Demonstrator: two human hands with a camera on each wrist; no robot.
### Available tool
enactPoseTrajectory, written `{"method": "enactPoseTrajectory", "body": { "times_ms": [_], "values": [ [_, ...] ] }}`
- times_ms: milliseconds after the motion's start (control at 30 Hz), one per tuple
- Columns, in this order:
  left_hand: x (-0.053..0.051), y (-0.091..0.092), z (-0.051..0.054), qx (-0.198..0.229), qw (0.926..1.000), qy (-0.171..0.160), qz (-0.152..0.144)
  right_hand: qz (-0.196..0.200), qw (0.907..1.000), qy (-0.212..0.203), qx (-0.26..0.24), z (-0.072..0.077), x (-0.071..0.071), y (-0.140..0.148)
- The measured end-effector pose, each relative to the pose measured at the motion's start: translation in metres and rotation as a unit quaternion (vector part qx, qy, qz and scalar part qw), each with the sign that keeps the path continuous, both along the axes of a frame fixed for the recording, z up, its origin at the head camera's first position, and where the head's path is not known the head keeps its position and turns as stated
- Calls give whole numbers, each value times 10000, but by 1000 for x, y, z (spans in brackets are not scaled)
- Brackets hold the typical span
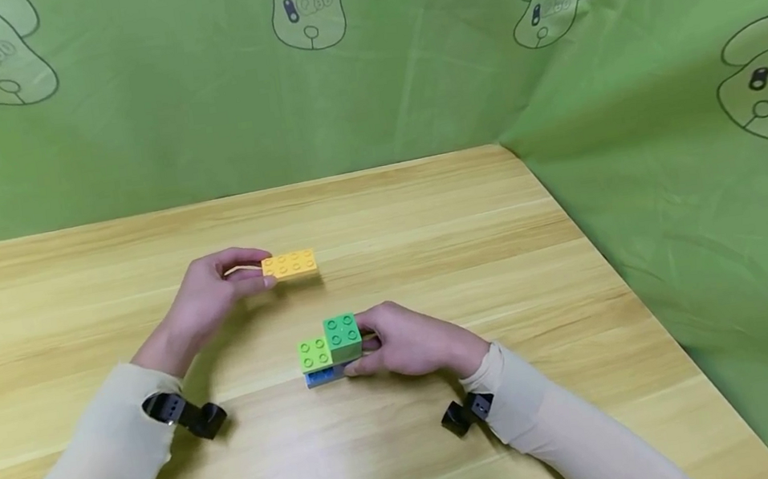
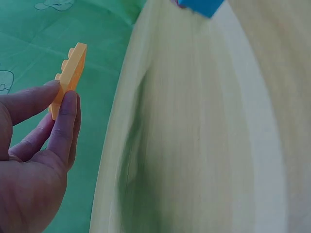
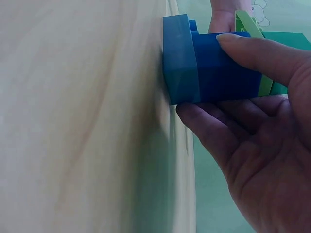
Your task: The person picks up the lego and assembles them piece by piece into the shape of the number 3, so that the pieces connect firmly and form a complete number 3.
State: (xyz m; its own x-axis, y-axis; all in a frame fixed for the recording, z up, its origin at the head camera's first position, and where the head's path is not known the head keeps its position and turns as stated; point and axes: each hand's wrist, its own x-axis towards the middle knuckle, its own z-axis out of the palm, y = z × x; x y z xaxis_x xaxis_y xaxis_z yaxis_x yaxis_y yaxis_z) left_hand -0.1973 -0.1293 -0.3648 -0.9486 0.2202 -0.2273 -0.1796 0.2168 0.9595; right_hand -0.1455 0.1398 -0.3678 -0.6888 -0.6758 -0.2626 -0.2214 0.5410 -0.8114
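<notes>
Between thumb and fingers, my left hand (image 1: 211,286) pinches one end of a thin yellow-orange toy building brick (image 1: 289,265), its studs facing up. In the left wrist view this brick (image 2: 69,80) is held clear of the wooden surface. Nearer to me, my right hand (image 1: 412,338) grips a small stack of joined bricks from its right side. That stack has a green brick (image 1: 343,337) on top, a thin lime plate (image 1: 315,354) under it, then a dark blue block (image 3: 226,65) and a lighter blue brick (image 3: 181,60) at the bottom. Fingers partly hide the stack's right side.
A wood-grain table (image 1: 397,448) lies beneath both hands. Green cloth (image 1: 193,119) with printed bear heads hangs behind the table and along its right edge. Each sleeve has a black wrist camera, one on the left (image 1: 189,415) and one on the right (image 1: 468,413).
</notes>
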Motion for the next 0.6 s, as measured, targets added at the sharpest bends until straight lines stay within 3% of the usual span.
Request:
{"method": "enactPoseTrajectory", "body": {
  "times_ms": [133,400,600],
  "values": [
    [7,-3,-1,165,9998,3,96,-3,10000,27,34,0,0,0],
    [17,-9,0,12,9997,-33,255,-46,9997,-152,-173,-1,-1,0],
    [25,-12,1,275,9987,-134,415,-85,9989,-355,-279,-2,-2,0]
  ]
}}
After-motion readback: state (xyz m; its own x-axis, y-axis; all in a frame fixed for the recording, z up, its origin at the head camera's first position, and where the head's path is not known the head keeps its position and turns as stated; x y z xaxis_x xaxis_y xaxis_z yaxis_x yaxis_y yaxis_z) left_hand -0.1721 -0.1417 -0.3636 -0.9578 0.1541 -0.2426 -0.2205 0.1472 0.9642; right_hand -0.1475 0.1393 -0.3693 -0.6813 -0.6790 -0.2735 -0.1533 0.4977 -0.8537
